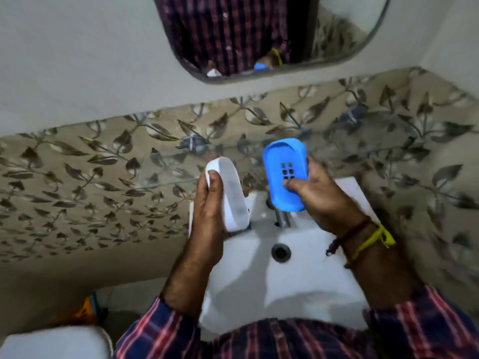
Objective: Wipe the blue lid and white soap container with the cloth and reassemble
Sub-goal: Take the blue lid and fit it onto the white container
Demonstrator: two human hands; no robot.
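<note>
In my left hand (207, 203) I hold the white oval plastic soap container (231, 195) tilted on its long edge, my fingers (214, 180) curled over its upper rim. My right hand (317, 193) grips the bright blue oval plastic lid (284, 174), its hollow side with a small grid of square holes facing me, thumb pressed inside it. The two pieces are apart, side by side above the white sink (298, 281).

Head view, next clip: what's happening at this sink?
A person stands over a white sink with the soap box taken apart. The left hand grips the white soap container; the right hand holds the blue lid, thumb across its slotted face. The two parts are held apart above the basin. No cloth is in view.
</note>
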